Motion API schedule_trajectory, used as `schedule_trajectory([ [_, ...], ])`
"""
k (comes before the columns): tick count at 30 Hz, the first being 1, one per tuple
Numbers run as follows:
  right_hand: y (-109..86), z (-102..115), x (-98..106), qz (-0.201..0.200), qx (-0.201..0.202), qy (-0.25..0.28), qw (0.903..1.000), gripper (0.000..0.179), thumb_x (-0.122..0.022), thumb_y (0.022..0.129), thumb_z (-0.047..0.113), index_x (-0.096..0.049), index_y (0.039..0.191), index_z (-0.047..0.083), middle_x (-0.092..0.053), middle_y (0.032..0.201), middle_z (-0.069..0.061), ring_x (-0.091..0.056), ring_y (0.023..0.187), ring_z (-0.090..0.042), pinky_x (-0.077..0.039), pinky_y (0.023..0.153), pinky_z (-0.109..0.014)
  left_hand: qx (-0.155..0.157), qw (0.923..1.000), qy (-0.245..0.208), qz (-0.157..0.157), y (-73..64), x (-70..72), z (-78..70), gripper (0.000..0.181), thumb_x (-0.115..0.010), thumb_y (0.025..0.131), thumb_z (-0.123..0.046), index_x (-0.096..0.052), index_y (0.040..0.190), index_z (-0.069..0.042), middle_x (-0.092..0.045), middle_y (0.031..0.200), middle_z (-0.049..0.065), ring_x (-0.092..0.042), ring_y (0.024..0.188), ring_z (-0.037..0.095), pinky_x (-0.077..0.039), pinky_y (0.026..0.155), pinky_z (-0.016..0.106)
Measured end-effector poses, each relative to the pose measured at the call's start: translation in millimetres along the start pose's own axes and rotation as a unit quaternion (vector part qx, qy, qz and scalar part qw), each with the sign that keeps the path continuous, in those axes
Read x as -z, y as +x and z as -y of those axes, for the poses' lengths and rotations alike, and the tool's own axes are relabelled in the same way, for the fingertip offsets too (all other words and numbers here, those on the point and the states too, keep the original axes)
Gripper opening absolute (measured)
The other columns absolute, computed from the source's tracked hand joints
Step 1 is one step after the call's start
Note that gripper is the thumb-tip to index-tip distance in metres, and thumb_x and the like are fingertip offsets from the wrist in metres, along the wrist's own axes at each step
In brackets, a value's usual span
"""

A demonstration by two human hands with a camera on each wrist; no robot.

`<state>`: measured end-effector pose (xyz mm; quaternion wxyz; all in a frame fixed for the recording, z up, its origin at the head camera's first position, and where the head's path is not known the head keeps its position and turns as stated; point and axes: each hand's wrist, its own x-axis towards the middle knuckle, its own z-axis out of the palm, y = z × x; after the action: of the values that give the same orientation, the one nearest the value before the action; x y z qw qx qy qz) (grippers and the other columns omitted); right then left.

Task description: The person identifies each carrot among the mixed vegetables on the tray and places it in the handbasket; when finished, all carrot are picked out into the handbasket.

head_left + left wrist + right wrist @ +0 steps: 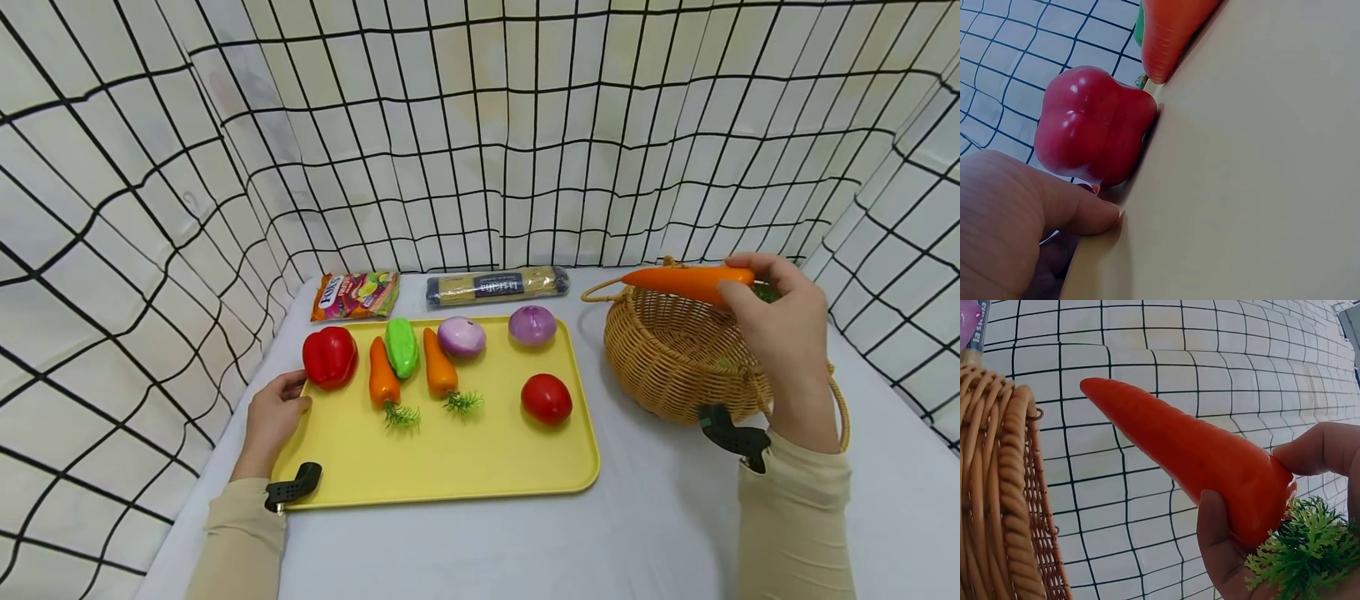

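Head view: three carrots (675, 283); right hand (783, 325) pinches one between fingers (1212, 519), frame right; left hand (272, 421) grips one tray (465, 458), lower left.

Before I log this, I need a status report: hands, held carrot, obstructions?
Right hand: holding carrot above wicker basket. Left hand: pinching yellow tray by its rim. No visible obstruction between carrot and basket.

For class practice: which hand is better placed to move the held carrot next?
Probably the right hand: it holds the carrot near the basket; the left hand, farther away, grips the tray.
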<state>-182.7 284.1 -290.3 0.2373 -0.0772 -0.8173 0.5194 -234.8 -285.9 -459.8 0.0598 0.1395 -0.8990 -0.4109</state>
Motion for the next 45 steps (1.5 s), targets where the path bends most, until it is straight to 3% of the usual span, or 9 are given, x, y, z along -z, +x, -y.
schedule_trajectory([
  [5,5.6,-5.2,4.1,-0.005,-0.04,-0.018,0.999,0.029,-0.054,0.095,0.022,-0.061,0.122,0.015,-0.05,0.126,-0.003,-0.051,0.101,-0.014,-0.048,0.072,-0.009,0.001,1.0,-0.001,-0.001,-0.6,0.0,-0.4,0.046,-0.055,0.092,-0.004,-0.052,0.137,0.001,-0.056,0.131,0.023,-0.051,0.114,0.033,-0.039,0.09,0.038],
  [11,10.0,-12.6,9.1,-0.014,-0.074,-0.077,0.9942,0.031,-0.05,0.093,0.024,-0.06,0.121,0.015,-0.049,0.117,0.002,-0.053,0.091,-0.012,-0.046,0.067,-0.01,-0.001,1.0,-0.004,-0.001,-1.8,0.4,-2.3,0.046,-0.055,0.092,-0.004,-0.052,0.137,0.002,-0.057,0.13,0.023,-0.052,0.114,0.033,-0.039,0.09,0.037],
  [18,16.6,-25.6,6.8,0.031,-0.048,-0.169,0.984,0.04,-0.05,0.091,0.026,-0.058,0.128,0.011,-0.053,0.117,-0.011,-0.048,0.079,-0.02,-0.043,0.055,-0.023,-0.007,1.0,-0.005,-0.003,-2.8,1.2,-0.7,0.046,-0.054,0.091,-0.004,-0.053,0.136,0.002,-0.057,0.129,0.023,-0.052,0.113,0.031,-0.04,0.086,0.033],
  [25,19.8,-34.5,-2.7,0.095,-0.039,-0.2,0.9744,0.049,-0.05,0.094,0.037,-0.054,0.134,0.009,-0.056,0.117,-0.019,-0.051,0.075,-0.025,-0.042,0.052,-0.031,-0.009,0.9999,-0.014,0.001,-1.8,2.4,0.6,0.046,-0.055,0.091,-0.005,-0.053,0.137,0.001,-0.057,0.131,0.022,-0.053,0.115,0.03,-0.04,0.083,0.025],
  [33,19.6,-39.1,-13.9,0.145,-0.007,-0.227,0.9631,0.051,-0.052,0.094,0.041,-0.055,0.133,0.008,-0.059,0.107,-0.02,-0.054,0.069,-0.023,-0.043,0.053,-0.032,0.0,0.9998,-0.015,0.008,-1.4,1.7,-0.2,0.046,-0.055,0.092,-0.005,-0.052,0.138,0.0,-0.056,0.133,0.021,-0.051,0.116,0.03,-0.041,0.087,0.03],
  [39,21.7,-43.9,-19.4,0.175,-0.013,-0.246,0.9532,0.05,-0.053,0.095,0.039,-0.053,0.133,0.008,-0.06,0.102,-0.02,-0.051,0.062,-0.021,-0.04,0.052,-0.032,0.003,0.9999,-0.015,0.009,-1.5,1.0,-0.6,0.047,-0.054,0.092,-0.004,-0.051,0.139,0.001,-0.055,0.134,0.021,-0.051,0.116,0.032,-0.042,0.092,0.037],
  [45,23.7,-46.2,-21.1,0.206,0.001,-0.273,0.9397,0.054,-0.054,0.095,0.043,-0.054,0.132,0.004,-0.061,0.106,-0.024,-0.056,0.078,-0.027,-0.041,0.058,-0.031,0.001,0.9999,-0.014,0.007,-2.6,1.2,-1.6,0.046,-0.054,0.092,-0.004,-0.051,0.138,0.002,-0.055,0.133,0.022,-0.051,0.116,0.033,-0.042,0.093,0.04],
])
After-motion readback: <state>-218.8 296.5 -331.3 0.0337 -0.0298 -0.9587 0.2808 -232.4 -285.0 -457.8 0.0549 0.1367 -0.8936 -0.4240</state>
